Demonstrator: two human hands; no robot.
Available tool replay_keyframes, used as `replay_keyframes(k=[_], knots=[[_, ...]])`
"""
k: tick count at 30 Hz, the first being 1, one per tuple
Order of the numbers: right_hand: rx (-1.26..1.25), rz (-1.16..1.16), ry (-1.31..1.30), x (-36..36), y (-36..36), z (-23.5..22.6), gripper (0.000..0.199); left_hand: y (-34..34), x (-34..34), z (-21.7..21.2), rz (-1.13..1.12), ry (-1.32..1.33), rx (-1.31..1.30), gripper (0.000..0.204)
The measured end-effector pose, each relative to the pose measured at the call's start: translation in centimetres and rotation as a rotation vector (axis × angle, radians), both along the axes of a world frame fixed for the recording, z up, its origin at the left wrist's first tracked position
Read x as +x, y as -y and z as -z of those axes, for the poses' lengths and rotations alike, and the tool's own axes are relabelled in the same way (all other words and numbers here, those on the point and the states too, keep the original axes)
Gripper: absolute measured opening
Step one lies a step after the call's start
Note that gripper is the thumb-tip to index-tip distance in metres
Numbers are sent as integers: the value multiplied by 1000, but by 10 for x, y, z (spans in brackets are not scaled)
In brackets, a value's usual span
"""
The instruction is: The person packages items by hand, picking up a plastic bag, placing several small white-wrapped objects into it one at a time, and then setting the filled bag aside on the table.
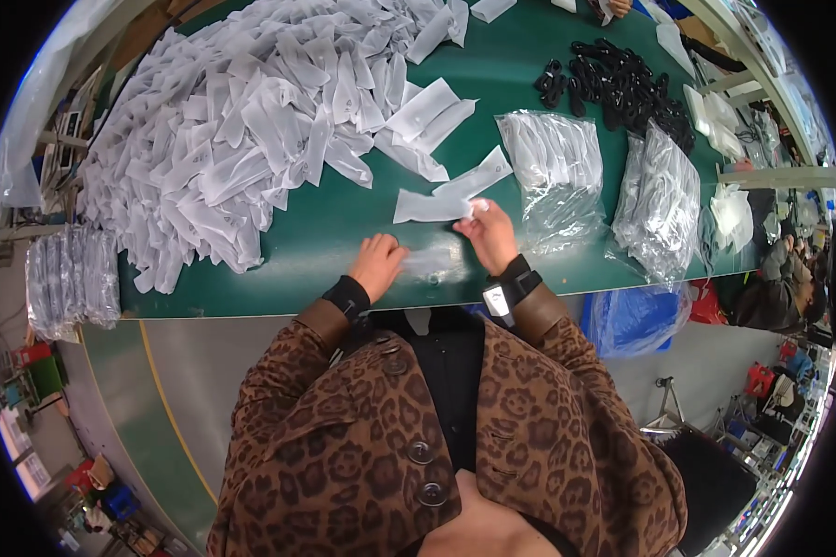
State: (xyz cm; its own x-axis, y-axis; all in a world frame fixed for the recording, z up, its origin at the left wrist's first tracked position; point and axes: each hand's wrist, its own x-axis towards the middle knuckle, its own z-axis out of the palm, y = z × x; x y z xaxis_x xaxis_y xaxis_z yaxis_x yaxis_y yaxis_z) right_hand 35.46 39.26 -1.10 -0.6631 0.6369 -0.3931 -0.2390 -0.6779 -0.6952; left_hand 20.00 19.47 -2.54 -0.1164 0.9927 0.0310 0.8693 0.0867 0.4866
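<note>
My right hand (489, 238) pinches the end of a flat white sleeve (427, 207) of thin, translucent material. A second white sleeve (489, 173) lies against it, slanting up to the right. Just left of my right hand, my left hand (378, 266) rests low over the table edge with its fingers curled in; what is under the fingertips is hidden. Between the two hands a pale, blurred patch (429, 262) shows on the table, and I cannot tell whether it is clear film or glare.
A big heap of white sleeves (241, 130) covers the green table's (325, 246) left side. To the right lie clear bags packed with white sleeves (555, 162) (661, 200) and a pile of black cables (622, 84). Wrapped bundles (72, 278) stand at the left edge. A blue bin (633, 320) sits below.
</note>
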Motion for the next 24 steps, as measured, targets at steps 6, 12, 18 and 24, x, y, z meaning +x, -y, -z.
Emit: replay_keyframes(k=[6,12,18,24], knots=[[889,-201,476,22,21,36,19,6,14,1,89,140,117,33],[1039,-367,573,19,28,12,21,3,14,8,165,261,132,36],[1059,-340,316,24,30,28,18,-7,14,-6,108,-49,295,36],[1503,-307,650,-6,17,-21,20,-8,10,17,123,-193,268,45]])
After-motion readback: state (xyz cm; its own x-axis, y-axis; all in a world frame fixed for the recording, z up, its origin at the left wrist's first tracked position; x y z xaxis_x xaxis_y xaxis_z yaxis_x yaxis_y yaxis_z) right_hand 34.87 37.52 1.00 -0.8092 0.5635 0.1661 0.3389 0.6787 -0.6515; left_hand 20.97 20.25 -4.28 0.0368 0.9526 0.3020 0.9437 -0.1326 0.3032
